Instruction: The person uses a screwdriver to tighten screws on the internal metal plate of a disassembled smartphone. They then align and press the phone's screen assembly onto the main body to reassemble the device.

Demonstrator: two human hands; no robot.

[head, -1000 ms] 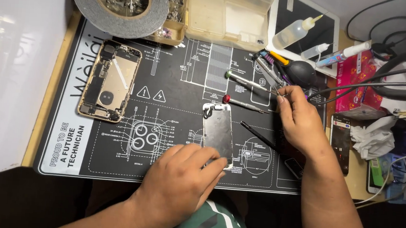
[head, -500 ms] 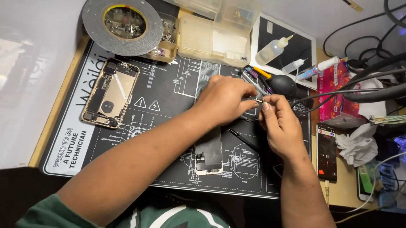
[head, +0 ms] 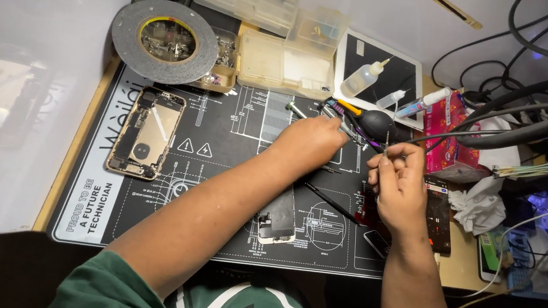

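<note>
My left hand (head: 311,142) reaches across the black repair mat (head: 238,115) to a cluster of hand tools, its fingers curled around a silver screwdriver (head: 349,126). To its right, my right hand (head: 398,186) pinches a thin metal tool (head: 386,141) that points upward. A detached phone screen part (head: 276,221) lies on the mat under my left forearm, untouched. An opened phone chassis (head: 145,132) rests on the mat's left side.
A roll of grey tape (head: 165,40) and clear plastic parts boxes (head: 284,60) sit at the back. A dropper bottle (head: 363,80), a black blower bulb (head: 377,123), a pink packet (head: 446,132), crumpled tissue (head: 478,206) and cables (head: 523,128) crowd the right.
My left hand left the screen part and crossed up to the tool cluster. My right hand drew back to the right with the thin tool.
</note>
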